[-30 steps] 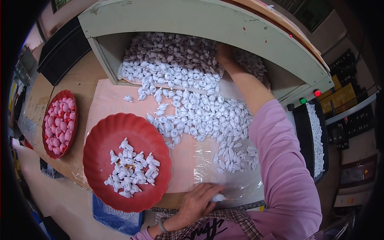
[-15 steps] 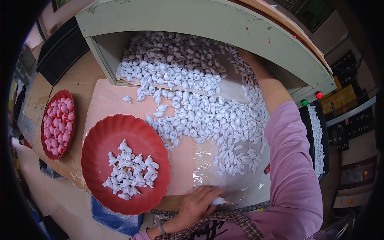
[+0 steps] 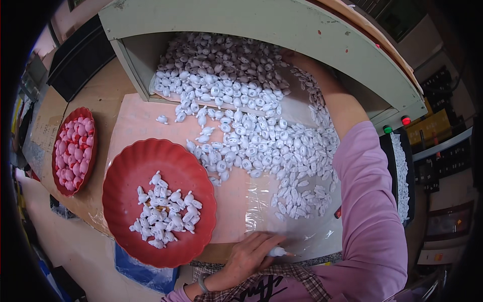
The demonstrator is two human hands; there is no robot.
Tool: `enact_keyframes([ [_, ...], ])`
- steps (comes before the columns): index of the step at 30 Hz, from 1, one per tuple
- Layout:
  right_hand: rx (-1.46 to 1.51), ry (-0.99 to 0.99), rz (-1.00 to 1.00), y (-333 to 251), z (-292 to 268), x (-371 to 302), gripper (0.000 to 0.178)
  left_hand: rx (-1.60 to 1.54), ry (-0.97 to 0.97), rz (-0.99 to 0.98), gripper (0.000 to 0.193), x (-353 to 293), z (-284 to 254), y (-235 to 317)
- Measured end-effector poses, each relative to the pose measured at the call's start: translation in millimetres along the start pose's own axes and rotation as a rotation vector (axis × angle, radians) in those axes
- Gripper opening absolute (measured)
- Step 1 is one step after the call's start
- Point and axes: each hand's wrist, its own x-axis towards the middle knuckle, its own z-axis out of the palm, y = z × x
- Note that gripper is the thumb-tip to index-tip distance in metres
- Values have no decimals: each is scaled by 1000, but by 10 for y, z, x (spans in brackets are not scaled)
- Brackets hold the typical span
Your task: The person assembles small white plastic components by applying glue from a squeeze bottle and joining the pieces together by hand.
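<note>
At the near edge of the work surface, my left hand (image 3: 248,253) is closed around a small white nozzle bottle (image 3: 276,251), its thin tip pointing right. My right hand (image 3: 292,57) reaches deep under the front board of the grey-green box (image 3: 241,19). It is by the back of a heap of small white animal-shaped pieces (image 3: 216,63); shadow hides its fingers. From the box more white pieces (image 3: 261,138) spill out, rounded ones at left and slim flat ones (image 3: 302,199) at right. Left of them, a red scalloped dish (image 3: 121,201) holds assembled-looking white figures (image 3: 166,211).
A smaller red dish (image 3: 56,166) of pink pieces (image 3: 74,151) stands at far left, near a black bin (image 3: 80,58). Pink paper (image 3: 146,118) and clear film (image 3: 314,236) cover the surface. Green (image 3: 387,129) and red buttons (image 3: 406,120) sit on the box's right corner.
My right hand has shifted left inside the box, toward the back of the heap. My left hand stays put with the bottle. The whole view has tilted slightly.
</note>
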Motion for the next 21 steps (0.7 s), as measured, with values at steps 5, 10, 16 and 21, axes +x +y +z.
enact_keyframes([
  [5,25,-65,105,247,88,-82,41,-17,-33,25,52,41,-7,31],
  [10,-34,-33,-44,-79,209,-318,29,-51,1,18,48,63,6,50],
  [16,-27,-208,19,-635,-251,-666,33,-78,50,-10,45,57,11,112],
  [21,111,-174,51,-754,-295,-929,34,-53,45,6,45,49,43,140],
])
